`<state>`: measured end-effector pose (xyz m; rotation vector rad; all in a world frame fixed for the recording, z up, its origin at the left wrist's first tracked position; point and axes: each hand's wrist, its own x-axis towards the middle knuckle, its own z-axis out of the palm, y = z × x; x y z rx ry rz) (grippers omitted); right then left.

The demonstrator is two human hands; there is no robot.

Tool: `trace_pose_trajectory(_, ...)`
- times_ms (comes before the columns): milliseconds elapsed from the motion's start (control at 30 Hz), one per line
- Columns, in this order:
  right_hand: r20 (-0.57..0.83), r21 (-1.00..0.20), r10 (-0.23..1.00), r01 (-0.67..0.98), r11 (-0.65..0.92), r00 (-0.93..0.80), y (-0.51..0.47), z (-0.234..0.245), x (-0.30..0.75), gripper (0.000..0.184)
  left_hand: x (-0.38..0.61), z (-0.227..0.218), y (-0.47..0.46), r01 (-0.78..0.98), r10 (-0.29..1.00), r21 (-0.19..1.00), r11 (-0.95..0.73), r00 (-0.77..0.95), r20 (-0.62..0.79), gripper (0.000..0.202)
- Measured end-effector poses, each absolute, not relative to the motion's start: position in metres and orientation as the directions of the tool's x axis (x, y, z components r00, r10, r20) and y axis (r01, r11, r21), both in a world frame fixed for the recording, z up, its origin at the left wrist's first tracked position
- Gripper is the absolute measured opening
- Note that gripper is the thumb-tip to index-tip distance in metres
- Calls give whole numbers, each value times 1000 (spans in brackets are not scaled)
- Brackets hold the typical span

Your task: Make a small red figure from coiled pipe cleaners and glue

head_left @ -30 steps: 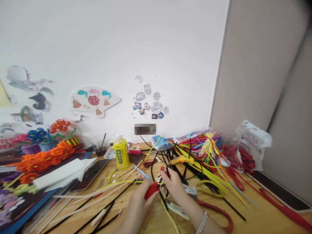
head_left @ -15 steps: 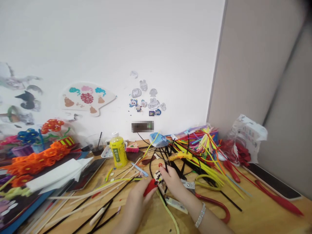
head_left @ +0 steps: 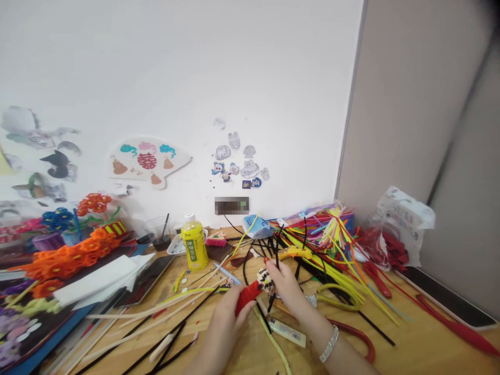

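A small fuzzy figure (head_left: 249, 297), apparently of pipe cleaner, has a red body and a cream head with black marks. My left hand (head_left: 228, 315) is closed around the red body, thumb along its lower side. At the head, my right hand (head_left: 287, 285) pinches a small red bit on top; its fingertips are partly hidden. Under my right wrist lies a clear tube (head_left: 288, 333) with a pale label. Scissors with curved handles (head_left: 361, 333) rest beside my right forearm, their blades mostly covered.
Loose black and cream pipe cleaners (head_left: 172, 333) spread over the left of the wooden table. A yellow drink bottle (head_left: 194, 245) stands behind my hands. At the back right are bundled coloured pipe cleaners (head_left: 332, 229). Orange fuzzy flowers (head_left: 78, 255) and a phone-like black slab (head_left: 449, 299) flank the sides.
The view has shifted slightly, so the scene sits a little further right. More of the red body shows between my hands, and the figure's head has turned slightly.
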<state>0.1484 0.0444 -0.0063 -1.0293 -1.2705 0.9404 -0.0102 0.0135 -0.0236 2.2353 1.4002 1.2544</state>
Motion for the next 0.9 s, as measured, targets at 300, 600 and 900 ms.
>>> trace_pose_trajectory(300, 297, -955, 953, 16, 297, 64, 41, -1, 149, 29, -12, -26, 12, 619, 821, 593, -514, 156, 549, 21)
trace_pose_trajectory(600, 292, -956, 955, -5, 293, 58, 45, -8, 148, 30, -13, -34, 14, 548, 838, 668, -504, 123, 531, 11)
trace_pose_trajectory(900, 270, -962, 958, -15, 272, 94, 48, -14, 145, 33, -14, -35, 15, 481, 821, 704, -522, 60, 568, 17)
